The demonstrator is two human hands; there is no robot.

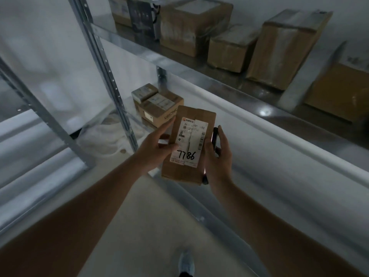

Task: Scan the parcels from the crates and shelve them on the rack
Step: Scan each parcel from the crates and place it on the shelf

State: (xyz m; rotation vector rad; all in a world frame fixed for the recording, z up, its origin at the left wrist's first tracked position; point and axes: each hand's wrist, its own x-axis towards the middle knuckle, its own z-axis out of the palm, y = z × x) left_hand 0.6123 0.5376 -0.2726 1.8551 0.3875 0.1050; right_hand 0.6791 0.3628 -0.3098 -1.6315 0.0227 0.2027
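A small brown cardboard parcel (189,170) with a white shipping label marked 7786 is held in front of the metal rack (123,108). My left hand (154,146) grips its left edge, thumb on the label. My right hand (218,154) holds a dark handheld device (215,136), its screen side glowing, close against the parcel's right edge. Whether the right hand also touches the parcel is hidden.
The upper shelf (199,68) carries several brown boxes, among them a tall one (283,48) and a dark packet (141,15). A lower shelf holds a small stack of cartons (157,106) beside a white bag (111,136). My shoe (186,262) stands on the pale floor.
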